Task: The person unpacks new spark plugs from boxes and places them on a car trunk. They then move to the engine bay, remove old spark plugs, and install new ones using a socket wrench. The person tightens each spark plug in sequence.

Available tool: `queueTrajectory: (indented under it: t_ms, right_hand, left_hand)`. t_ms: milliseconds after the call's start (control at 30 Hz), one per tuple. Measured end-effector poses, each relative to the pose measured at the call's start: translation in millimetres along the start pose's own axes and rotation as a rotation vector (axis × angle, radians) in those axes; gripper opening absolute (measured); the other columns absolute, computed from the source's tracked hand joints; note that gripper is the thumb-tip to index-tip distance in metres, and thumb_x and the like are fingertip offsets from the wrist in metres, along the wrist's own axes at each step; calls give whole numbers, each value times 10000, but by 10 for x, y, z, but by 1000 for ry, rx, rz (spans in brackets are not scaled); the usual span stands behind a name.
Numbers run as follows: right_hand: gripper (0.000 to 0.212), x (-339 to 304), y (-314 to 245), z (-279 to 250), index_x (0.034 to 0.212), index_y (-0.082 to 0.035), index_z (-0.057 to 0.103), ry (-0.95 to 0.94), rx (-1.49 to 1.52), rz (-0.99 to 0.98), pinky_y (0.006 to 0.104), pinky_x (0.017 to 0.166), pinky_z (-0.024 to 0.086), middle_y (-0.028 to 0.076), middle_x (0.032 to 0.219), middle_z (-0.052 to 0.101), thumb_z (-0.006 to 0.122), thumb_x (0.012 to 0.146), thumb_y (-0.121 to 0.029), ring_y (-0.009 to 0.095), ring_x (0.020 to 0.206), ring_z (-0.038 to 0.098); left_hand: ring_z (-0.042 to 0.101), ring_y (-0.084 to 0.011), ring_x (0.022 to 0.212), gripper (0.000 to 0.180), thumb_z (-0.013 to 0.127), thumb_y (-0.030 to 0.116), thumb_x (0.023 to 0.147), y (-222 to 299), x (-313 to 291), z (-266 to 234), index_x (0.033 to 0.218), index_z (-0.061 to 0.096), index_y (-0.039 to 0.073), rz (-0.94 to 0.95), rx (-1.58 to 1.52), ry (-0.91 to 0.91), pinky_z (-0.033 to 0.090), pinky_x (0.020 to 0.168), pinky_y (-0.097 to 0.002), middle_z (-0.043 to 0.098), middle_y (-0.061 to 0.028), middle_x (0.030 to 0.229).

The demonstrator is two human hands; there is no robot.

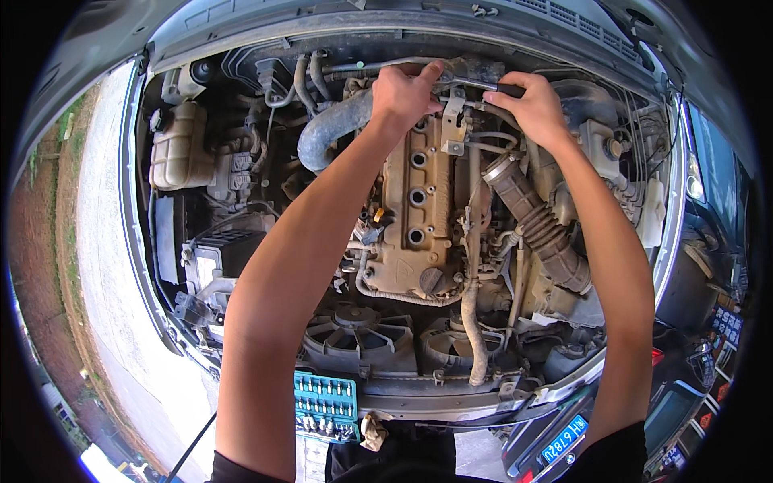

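At the far end of the engine's valve cover (407, 262), both my hands are on a ratchet wrench (473, 82) with a silver shaft and black handle. My right hand (533, 106) is closed around the handle. The shaft runs left to my left hand (405, 98), whose thumb and fingers close about its far end and hide the head. What the head sits on is out of sight. Just below the shaft is a metal bracket (453, 129) bolted beside the cover. Round dark holes line the cover, with a black oil cap (432, 281) at its near end.
A grey hose (326, 133) curves left of my left hand. A ribbed intake duct (543, 221) lies to the right. Coolant tank (181, 149) and battery (213, 262) stand at left, radiator fans (358, 334) in front. A teal socket case (326, 398) rests by the front edge.
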State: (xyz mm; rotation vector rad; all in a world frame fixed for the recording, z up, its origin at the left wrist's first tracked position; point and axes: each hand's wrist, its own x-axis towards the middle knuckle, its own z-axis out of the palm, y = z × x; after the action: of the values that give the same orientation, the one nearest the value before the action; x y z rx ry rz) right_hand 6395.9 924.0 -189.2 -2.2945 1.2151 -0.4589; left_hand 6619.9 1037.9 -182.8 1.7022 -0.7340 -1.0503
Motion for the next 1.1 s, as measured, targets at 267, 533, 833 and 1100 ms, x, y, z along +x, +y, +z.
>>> queueTrajectory:
  t_ms: [267, 533, 833, 1100]
  right_hand:
    - [410, -185, -555, -909, 1078, 0, 778, 3, 202, -117, 322, 843, 519, 79, 992, 783, 839, 931, -378, 161, 907, 703]
    - [351, -733, -867, -1143, 1028, 12, 766, -21, 309, -18, 298, 810, 484, 48, 910, 750, 844, 934, -317, 108, 849, 639]
    - [378, -938, -866, -772, 981, 26, 727, -14, 275, 107, 297, 704, 437, 22, 796, 659, 834, 938, -334, 90, 747, 544]
    - [412, -774, -948, -866, 1115, -38, 763, -54, -63, 101, 387, 703, 491, 115, 797, 711, 771, 971, -424, 209, 718, 667]
  left_hand:
    - [608, -126, 531, 472, 680, 365, 1061, 1037, -417, -188, 795, 701, -25, 334, 52, -17, 474, 531, -333, 623, -42, 604]
    - [804, -210, 709, 532, 730, 452, 1002, 1087, -883, -204, 1081, 796, -70, 273, 74, -63, 610, 684, -328, 740, -139, 699]
    - [752, -170, 644, 503, 725, 417, 1024, 632, -767, -206, 1056, 781, -81, 211, 18, -124, 595, 677, -314, 732, -117, 730]
    - [745, -184, 642, 453, 732, 349, 1037, 536, -558, -250, 1139, 751, -91, 117, -200, -198, 617, 671, -318, 726, -120, 766]
